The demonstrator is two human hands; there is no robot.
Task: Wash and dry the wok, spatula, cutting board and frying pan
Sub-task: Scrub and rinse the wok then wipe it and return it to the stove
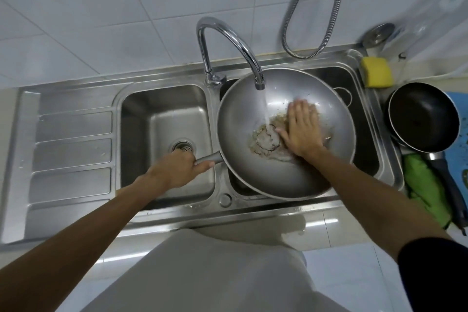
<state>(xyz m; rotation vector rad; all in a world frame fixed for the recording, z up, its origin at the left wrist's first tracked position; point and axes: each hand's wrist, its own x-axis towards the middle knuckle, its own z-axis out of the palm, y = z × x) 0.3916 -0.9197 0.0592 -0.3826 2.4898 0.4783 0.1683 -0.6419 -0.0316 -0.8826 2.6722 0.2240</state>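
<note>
Under the faucet [228, 40], the wok [253, 172] rests over the sink [162, 76] so the stream [264, 106] hits the residue [263, 139]. The left hand [174, 167] clenches its handle [209, 158] to steady it, and the right hand [301, 132] rubs inside with flat fingers [301, 110].

Grey wok [253, 167], black frying pan [423, 116], yellow sponge [376, 71], green cloth [425, 187], white tiles [101, 7].

The wok [240, 134] is smooth, dull grey metal, smeared with residue at its bottom; the sink [141, 119] is brushed stainless steel; the faucet [228, 33] is glossy chrome; the hose [329, 20] is ribbed shiny metal; the sponge [377, 72] looks like yellow foam; the frying pan [425, 114] is matt black inside; the cloth [425, 185] is green fabric.
</note>
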